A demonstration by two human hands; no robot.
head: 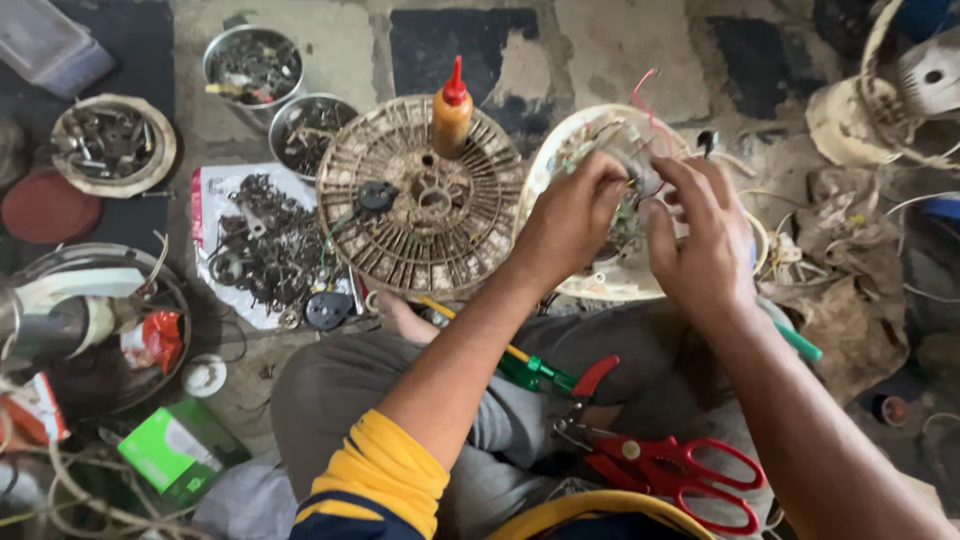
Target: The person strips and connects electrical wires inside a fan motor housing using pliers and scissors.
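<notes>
My left hand (572, 215) and my right hand (700, 240) are both inside a round cream-coloured fan housing (600, 285) that rests against my knees. Their fingers pinch at small wires and parts in its middle. A thin red wire (640, 95) curls up from the housing's far edge. What exactly each fingertip grips is hidden by the hands. Red-handled scissors (675, 470) lie on my lap. A green and red pair of pliers (555, 378) lies beside them.
A round beige grille (390, 240) lies on the floor with an amber glue bottle (452, 115) standing on it. Metal bowls of scrap parts (255, 65), a sheet strewn with small metal pieces (260, 250), a green box (170, 445) and tangled wires (820, 220) surround me.
</notes>
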